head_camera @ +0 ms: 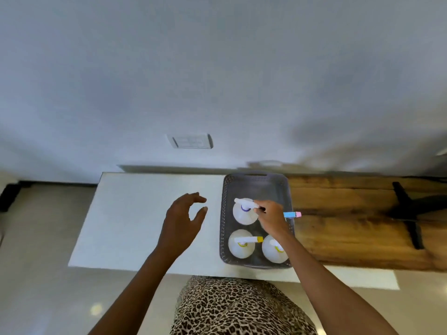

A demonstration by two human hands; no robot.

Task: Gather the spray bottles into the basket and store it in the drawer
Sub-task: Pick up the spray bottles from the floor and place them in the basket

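Currently right hand (269,215) is gripping blue-nozzled spray bottle (292,214) over basket's (256,175) far-right gap, nozzle pointing right; left hand (183,218) hovering open.

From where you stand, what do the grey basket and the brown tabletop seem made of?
The dark grey perforated basket looks like matte moulded plastic, given its regular holes. The brown tabletop looks like wood, probably varnished: streaky grain, dark knots.

Basket (256,183) on table (145,226) toward its right side, spray bottles (240,246) standing inside, plank (362,213) right of basket
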